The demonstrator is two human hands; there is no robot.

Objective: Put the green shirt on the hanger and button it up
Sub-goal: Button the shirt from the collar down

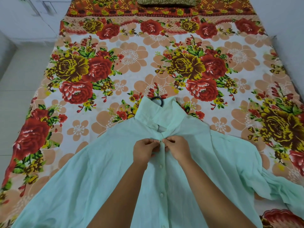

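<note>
Pinching the front edge of the green shirt (98,170) just below its collar (166,111), the left hand (144,150) and the right hand (176,148) meet almost knuckle to knuckle. Each has its fingers curled, with thumb and fingertips closed on the cloth on its own side. The fabric gathers into small creases where they grip. Whether the button at that spot is through its hole cannot be told, since the fingers cover it. Nearer the person than the hands, between the two forearms, two white buttons (160,166) show along the shirt front, one just below the hands and another further down. Just beyond the hands the collar stands open, and past it the dark hook of the hanger (161,101) pokes out of the neck opening and lies on the bed (131,58). The shirt lies front up, spread out to both sides of the hands. Its sleeves fan out left and right, and the one on the right hand's side bunches in folds near the edge of the view. The bed under it is covered in a print of red and yellow roses. Far beyond the hands, at the head of the bed, sits a patterned pillow (166,1), and off to the left hand's side pale floor (19,83) shows.
</note>
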